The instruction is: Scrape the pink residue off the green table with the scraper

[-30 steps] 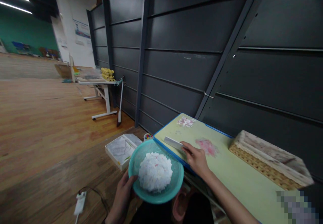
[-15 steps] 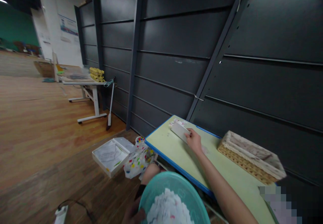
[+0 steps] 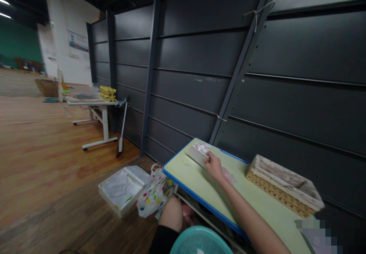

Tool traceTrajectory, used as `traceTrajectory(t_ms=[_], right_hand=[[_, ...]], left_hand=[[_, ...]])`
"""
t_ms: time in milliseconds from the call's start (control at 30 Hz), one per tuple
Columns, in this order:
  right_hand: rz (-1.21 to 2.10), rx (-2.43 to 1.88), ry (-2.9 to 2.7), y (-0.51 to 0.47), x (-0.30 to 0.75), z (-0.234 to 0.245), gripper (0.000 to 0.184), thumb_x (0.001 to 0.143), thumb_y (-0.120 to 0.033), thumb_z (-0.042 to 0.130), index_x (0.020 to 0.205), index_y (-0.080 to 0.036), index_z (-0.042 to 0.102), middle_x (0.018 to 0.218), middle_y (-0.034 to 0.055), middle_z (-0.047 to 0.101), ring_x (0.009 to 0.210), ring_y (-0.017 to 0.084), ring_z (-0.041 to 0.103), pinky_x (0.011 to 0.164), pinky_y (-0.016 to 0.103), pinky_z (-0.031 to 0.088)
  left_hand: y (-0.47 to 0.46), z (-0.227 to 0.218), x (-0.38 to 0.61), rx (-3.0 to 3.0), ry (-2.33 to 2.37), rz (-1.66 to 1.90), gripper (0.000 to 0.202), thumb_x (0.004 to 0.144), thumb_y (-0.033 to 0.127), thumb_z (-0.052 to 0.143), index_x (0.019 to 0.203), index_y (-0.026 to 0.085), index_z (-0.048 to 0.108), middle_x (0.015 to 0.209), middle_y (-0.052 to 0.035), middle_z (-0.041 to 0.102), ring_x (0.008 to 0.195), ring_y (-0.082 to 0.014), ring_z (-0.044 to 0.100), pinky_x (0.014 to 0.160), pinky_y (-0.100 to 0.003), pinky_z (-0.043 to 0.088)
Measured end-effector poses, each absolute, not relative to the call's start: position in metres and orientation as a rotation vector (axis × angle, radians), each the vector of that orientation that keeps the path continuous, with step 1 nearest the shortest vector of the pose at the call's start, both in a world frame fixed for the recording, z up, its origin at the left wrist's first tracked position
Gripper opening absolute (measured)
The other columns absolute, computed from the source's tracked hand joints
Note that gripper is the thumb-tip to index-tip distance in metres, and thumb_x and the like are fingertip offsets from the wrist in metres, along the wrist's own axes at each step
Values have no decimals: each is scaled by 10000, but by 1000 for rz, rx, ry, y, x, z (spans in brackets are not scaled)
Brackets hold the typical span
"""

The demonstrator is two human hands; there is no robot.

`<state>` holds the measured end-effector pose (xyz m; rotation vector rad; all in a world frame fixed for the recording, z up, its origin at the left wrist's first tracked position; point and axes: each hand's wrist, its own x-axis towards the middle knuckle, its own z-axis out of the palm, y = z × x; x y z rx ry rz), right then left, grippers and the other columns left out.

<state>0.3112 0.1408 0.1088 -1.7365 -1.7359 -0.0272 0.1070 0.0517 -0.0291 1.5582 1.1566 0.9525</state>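
Note:
My right hand [image 3: 214,166] is closed on a flat, pale grey rectangular board [image 3: 197,156], held low over the yellow tabletop [image 3: 183,161]. Small white and pink scraps [image 3: 202,146] lie along the far side of the board. Another pink patch [image 3: 228,174] shows on the table beside my wrist. A teal basin [image 3: 197,234] stands at the bottom edge of the picture, mostly cut off, with a bit of white inside. My left hand is out of the picture.
A lined wicker basket [image 3: 281,185] sits on the table's right side. On the floor to the left are an open white box [image 3: 121,189] and a dotted plastic bag [image 3: 154,193]. Dark metal panels [image 3: 188,90] rise behind the table. My bent knee [image 3: 171,212] is close to its front edge.
My right hand and the board have shifted slightly left and lower in the picture as the view tilts up. The basin has dropped mostly out of view, and my left hand beside it has gone.

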Motion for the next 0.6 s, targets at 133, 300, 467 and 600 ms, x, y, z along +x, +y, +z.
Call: traceTrajectory(t_ms=[133,300,467,600], right_hand=[[-115,-1916,-1645,157,301,113,287,785,-147,455,1020,-146,620,862,93,683,777,206,594,662,251,345],[-135,-2011,-1679,167,292,116,284,781,-121,471,1018,-152,624,870,102,683,784,202,599,654,248,335],[-107,-1858,-1866,165,301,119,220,709,-84,477,852,-168,621,777,67,659,729,185,559,616,239,299],[3,-1651,-2042,152,318,118,139,665,-86,460,699,-179,557,643,9,584,650,152,501,584,222,274]], left_hand=[[52,-33,111,1612,1196,951,169,681,400,647,791,274,628,858,-29,700,1005,-392,618,846,-517,462],[54,-37,117,1623,1245,949,192,678,408,639,815,273,644,918,-33,702,1043,-388,601,876,-497,448],[54,-42,114,1561,1307,928,171,665,386,653,806,290,644,919,-42,710,1071,-392,587,862,-500,454],[56,-44,115,1482,1308,918,169,618,378,690,750,285,641,911,-49,706,1069,-409,578,875,-508,433]])
